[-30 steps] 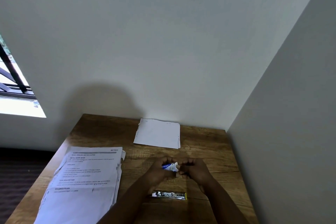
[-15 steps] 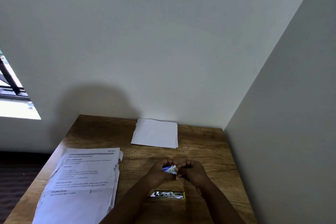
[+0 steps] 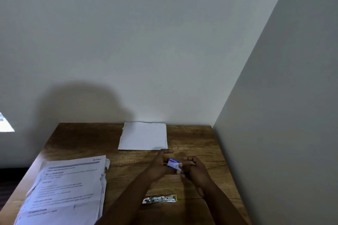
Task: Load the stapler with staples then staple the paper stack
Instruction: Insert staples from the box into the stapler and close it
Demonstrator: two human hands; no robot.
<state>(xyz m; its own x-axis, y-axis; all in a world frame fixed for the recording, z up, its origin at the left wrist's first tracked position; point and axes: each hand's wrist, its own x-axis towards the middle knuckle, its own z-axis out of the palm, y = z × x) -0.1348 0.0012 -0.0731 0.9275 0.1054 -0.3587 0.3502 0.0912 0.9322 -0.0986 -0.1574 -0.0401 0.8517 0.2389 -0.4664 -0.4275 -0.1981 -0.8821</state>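
A small blue-and-white staple box (image 3: 174, 163) is held above the wooden table (image 3: 201, 144) between both hands. My left hand (image 3: 161, 167) grips its left end with some fingers stretched forward; my right hand (image 3: 196, 170) pinches its right end. A silver stapler (image 3: 159, 198) with a yellow tip lies flat on the table between my forearms, nearer to me than the hands. The printed paper stack (image 3: 67, 188) lies at the front left of the table.
A blank white sheet (image 3: 143, 136) lies at the back of the table against the wall. A wall closes off the table's right side. The table's left edge drops to a dark floor (image 3: 7, 181).
The fingers of my left hand have stretched out forward and the staple box has tilted. The head view has drifted slightly; the stapler and papers lie where they were.
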